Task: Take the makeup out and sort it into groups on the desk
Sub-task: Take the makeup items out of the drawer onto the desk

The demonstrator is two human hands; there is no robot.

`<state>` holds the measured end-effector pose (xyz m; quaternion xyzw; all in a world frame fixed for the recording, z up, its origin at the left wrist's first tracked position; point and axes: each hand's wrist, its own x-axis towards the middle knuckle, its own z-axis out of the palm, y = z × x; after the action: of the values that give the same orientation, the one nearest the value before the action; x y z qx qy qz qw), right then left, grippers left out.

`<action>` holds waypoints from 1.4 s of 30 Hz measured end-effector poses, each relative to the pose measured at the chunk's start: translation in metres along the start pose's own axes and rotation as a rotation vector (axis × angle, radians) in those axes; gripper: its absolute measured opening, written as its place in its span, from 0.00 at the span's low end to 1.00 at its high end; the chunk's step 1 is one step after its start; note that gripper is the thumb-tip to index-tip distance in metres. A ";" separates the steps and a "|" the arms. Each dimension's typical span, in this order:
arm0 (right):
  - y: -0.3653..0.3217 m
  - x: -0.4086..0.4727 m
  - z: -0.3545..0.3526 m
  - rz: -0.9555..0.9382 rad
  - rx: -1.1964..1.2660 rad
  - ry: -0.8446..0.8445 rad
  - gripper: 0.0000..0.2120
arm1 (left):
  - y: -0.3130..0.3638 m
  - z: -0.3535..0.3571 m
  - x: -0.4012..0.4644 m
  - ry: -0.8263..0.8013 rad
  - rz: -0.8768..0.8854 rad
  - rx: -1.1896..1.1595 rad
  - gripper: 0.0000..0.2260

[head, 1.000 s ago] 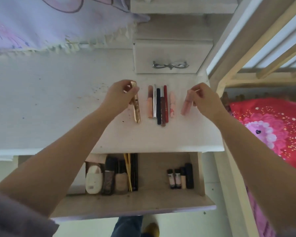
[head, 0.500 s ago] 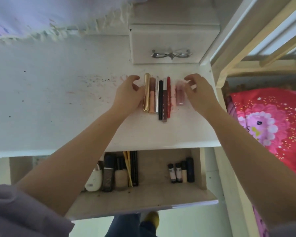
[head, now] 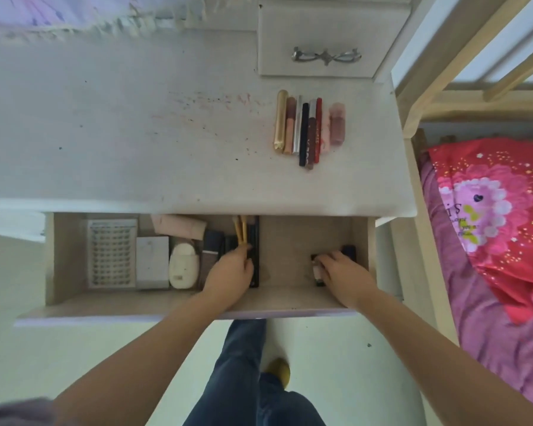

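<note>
In the open wooden drawer [head: 166, 302] my left hand [head: 228, 273] curls its fingers around two yellow brush handles [head: 241, 230], my right hand [head: 340, 269] grips small dark tubes [head: 318, 269], while slim glossy lipsticks [head: 308, 127] lie side by side on the table [head: 136, 133] beyond.

- A pale, whitewashed worktop [head: 120, 142] bears dark specks and faint reddish smears.
- A small closed drawer unit [head: 323, 38] with a silver ornate handle [head: 326, 55] stands at its back.
- A light wooden bed frame [head: 462, 84] stands just beside it on the right.
- Red and pink floral bedding [head: 490, 210] lies on the bed.
- The floor [head: 336, 358] is pale, evenly lit.
</note>
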<state>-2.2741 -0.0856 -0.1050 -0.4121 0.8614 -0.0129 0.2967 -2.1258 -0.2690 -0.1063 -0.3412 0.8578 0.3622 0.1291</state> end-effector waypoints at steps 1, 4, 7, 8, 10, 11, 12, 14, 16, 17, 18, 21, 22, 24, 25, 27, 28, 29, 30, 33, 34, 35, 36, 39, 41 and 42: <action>0.000 0.005 0.001 -0.004 -0.035 -0.005 0.16 | 0.005 0.004 0.010 0.006 -0.001 0.030 0.16; -0.004 0.013 0.002 -0.025 -0.141 0.020 0.14 | 0.019 0.013 0.035 -0.005 -0.054 0.225 0.17; -0.009 0.015 0.003 -0.033 -0.177 0.045 0.14 | 0.024 0.019 0.046 -0.021 -0.126 0.390 0.22; -0.010 0.015 0.003 -0.030 -0.182 0.039 0.15 | 0.026 0.021 0.047 -0.024 -0.137 0.427 0.22; -0.011 0.017 0.005 -0.025 -0.203 0.026 0.16 | 0.030 0.022 0.047 -0.028 -0.122 0.488 0.23; -0.012 0.018 0.006 -0.028 -0.213 0.025 0.16 | 0.033 0.022 0.045 -0.037 -0.114 0.505 0.23; -0.013 0.019 0.007 -0.033 -0.222 0.026 0.15 | 0.035 0.022 0.043 -0.047 -0.118 0.506 0.22; -0.015 0.022 0.008 -0.039 -0.207 0.036 0.15 | 0.036 0.022 0.040 -0.065 -0.180 0.421 0.17; -0.016 0.022 0.007 -0.048 -0.152 0.041 0.15 | 0.037 0.021 0.035 -0.088 -0.229 0.338 0.12; -0.017 0.021 0.005 -0.057 -0.120 0.034 0.15 | 0.037 0.021 0.032 -0.105 -0.204 0.339 0.11; -0.019 0.018 0.003 -0.069 -0.084 0.021 0.14 | 0.037 0.021 0.028 -0.125 -0.155 0.355 0.10; -0.026 0.002 -0.014 -0.115 0.059 0.009 0.15 | 0.035 0.011 0.010 -0.161 0.047 0.413 0.09; -0.027 -0.005 -0.024 -0.128 0.114 0.021 0.14 | 0.033 0.005 0.003 -0.163 0.111 0.417 0.09; -0.027 -0.018 -0.050 -0.150 0.251 0.066 0.10 | 0.031 -0.012 -0.010 -0.158 0.199 0.357 0.07; -0.026 -0.023 -0.068 -0.152 0.336 0.100 0.08 | 0.031 -0.023 -0.016 -0.145 0.226 0.306 0.05; -0.022 -0.026 -0.105 -0.125 0.499 0.196 0.07 | 0.038 -0.051 -0.021 -0.085 0.250 0.192 0.03; -0.020 -0.022 -0.124 -0.095 0.557 0.261 0.07 | 0.047 -0.066 -0.020 -0.032 0.253 0.118 0.03; -0.016 -0.013 -0.141 -0.061 0.596 0.331 0.07 | 0.057 -0.081 -0.014 0.029 0.249 0.026 0.04; -0.013 -0.001 -0.155 -0.025 0.617 0.396 0.06 | 0.068 -0.096 -0.005 0.089 0.240 -0.065 0.06; -0.001 0.047 -0.186 0.093 0.621 0.519 0.07 | 0.098 -0.133 0.043 0.226 0.186 -0.146 0.12; 0.002 0.063 -0.192 0.127 0.608 0.542 0.07 | 0.105 -0.142 0.063 0.230 0.156 -0.126 0.13; 0.006 0.078 -0.196 0.157 0.585 0.556 0.08 | 0.109 -0.149 0.083 0.219 0.121 -0.103 0.14; 0.009 0.090 -0.199 0.184 0.560 0.558 0.09 | 0.112 -0.152 0.101 0.199 0.086 -0.080 0.14; 0.014 0.119 -0.206 0.229 0.499 0.516 0.11 | 0.114 -0.152 0.139 0.119 0.006 -0.004 0.14; 0.016 0.131 -0.207 0.230 0.475 0.500 0.12 | 0.116 -0.148 0.147 0.104 0.000 0.044 0.15; 0.017 0.135 -0.207 0.225 0.457 0.502 0.12 | 0.117 -0.146 0.148 0.103 0.006 0.057 0.15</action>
<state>-2.4591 -0.2172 -0.0065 -0.2217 0.9222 -0.2734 0.1599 -2.3102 -0.3861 -0.0102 -0.3532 0.8742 0.3199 0.0933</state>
